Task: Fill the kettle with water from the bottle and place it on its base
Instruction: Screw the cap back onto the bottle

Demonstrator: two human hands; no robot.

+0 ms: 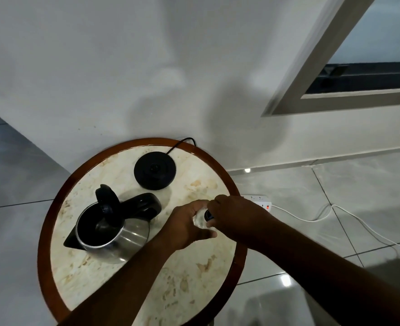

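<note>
We look down on a round table [60,274] with a mottled cream marble-look top and a dark red-brown wooden rim, set against a plain white wall [100,67] on a floor of large glossy grey tiles [335,184]. Taking the steel kettle [114,231] as our landmark: it stands on the table's left half, off its base, with its black lid [106,198] hinged up and open so that we see the dark inside. Its long axis runs on a diagonal, the black spout [71,241] pointing toward the near left and the black handle [145,203] toward the far right. Beyond the kettle and to its right, well apart from it, the round black base [154,170] lies flat near the wall, its black cord [182,141] running over the table's far edge. To the right of the kettle, just past its handle, our hands meet over a clear bottle [200,220]: the left hand [185,225] is wrapped around its upper body and the right hand [232,214] closes over its dark cap [209,215]. Most of the bottle is hidden, so we cannot tell its tilt. Farther right of the kettle, on the floor beside the table, lies a white power strip [261,201] with white cables [312,218] trailing away.
</note>
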